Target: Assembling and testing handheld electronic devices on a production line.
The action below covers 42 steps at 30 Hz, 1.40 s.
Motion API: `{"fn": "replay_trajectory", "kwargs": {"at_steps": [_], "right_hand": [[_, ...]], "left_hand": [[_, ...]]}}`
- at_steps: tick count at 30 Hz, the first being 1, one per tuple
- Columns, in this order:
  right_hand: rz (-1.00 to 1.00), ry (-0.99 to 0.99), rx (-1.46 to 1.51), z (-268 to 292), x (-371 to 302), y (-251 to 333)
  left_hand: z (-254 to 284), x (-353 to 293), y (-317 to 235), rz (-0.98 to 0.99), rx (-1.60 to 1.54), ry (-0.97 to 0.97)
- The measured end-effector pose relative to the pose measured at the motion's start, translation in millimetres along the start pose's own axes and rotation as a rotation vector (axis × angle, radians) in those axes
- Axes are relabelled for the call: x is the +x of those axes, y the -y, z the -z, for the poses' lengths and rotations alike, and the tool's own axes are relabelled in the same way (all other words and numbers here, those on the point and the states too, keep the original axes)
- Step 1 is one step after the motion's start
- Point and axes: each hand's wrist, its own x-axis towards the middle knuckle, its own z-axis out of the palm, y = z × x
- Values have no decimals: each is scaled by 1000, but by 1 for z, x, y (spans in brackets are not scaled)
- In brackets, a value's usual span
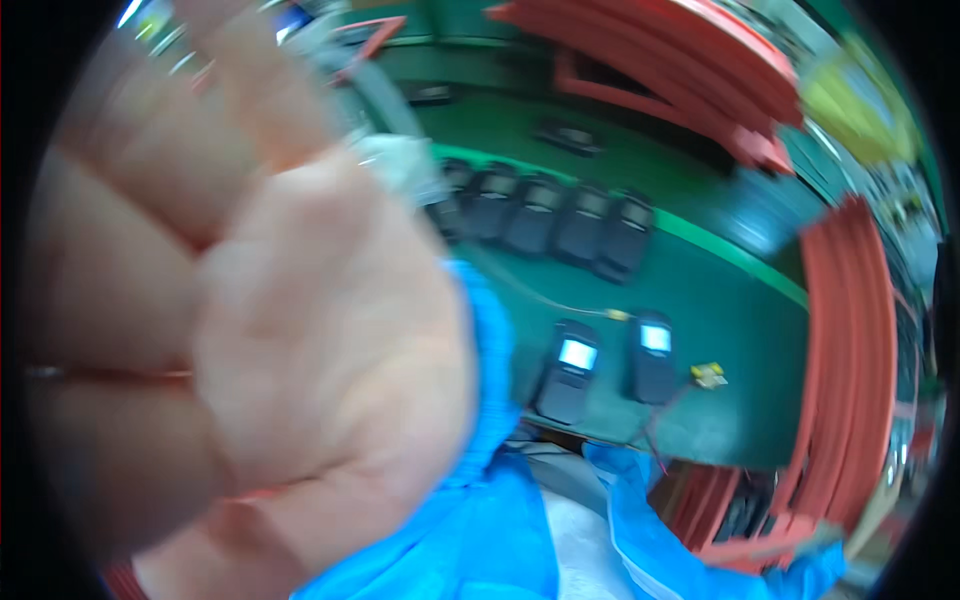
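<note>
My left hand [330, 330] is raised very close to the camera and fills the left side, blurred by motion. Its palm faces me and the fingers are spread, with nothing held in them. A blue sleeve [490, 370] covers the wrist. Two dark handheld devices lie beyond it on the green table: one device [568, 375] and a second device [654, 360], both with lit screens. A small yellow connector [708, 375] lies right of them, near thin wires. My right arm's blue sleeve [720, 580] runs along the lower right edge; the hand itself does not show.
Several similar dark devices [580, 225] stand in a row farther back on the green table [730, 300]. Another dark device [570, 137] lies behind them. Red racks stand at the back [660, 60] and right [850, 370]. A cable [545, 300] crosses the tabletop.
</note>
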Motion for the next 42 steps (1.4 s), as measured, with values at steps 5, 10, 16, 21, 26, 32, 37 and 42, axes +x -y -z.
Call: {"fn": "replay_trajectory", "kwargs": {"at_steps": [5, 10, 16, 21, 26, 32, 37, 42], "right_hand": [[-43, -68, 156, -27, -18, 128], [100, 243, 435, -111, 1, 168], [569, 18, -251, -265, 66, 152], [596, 18, -605, -350, 136, 156], [638, -95, -657, -399, 174, 168], [931, -624, -1241, -484, 282, 66], [629, 364, -872, -455, 275, 175], [749, 272, -795, -416, 263, 186]], "left_hand": [[-107, -28, -1, 178, -423, 33], [-171, -49, -22, 288, -691, 104], [-202, -74, -26, 250, -673, 793], [-202, -131, -24, -117, -506, 1215], [-104, -168, -14, 196, -270, 1114], [-14, -246, -35, 520, 109, 907], [-13, -236, -48, 442, 337, 862], [-2, -239, -44, 379, 294, 896]]}}
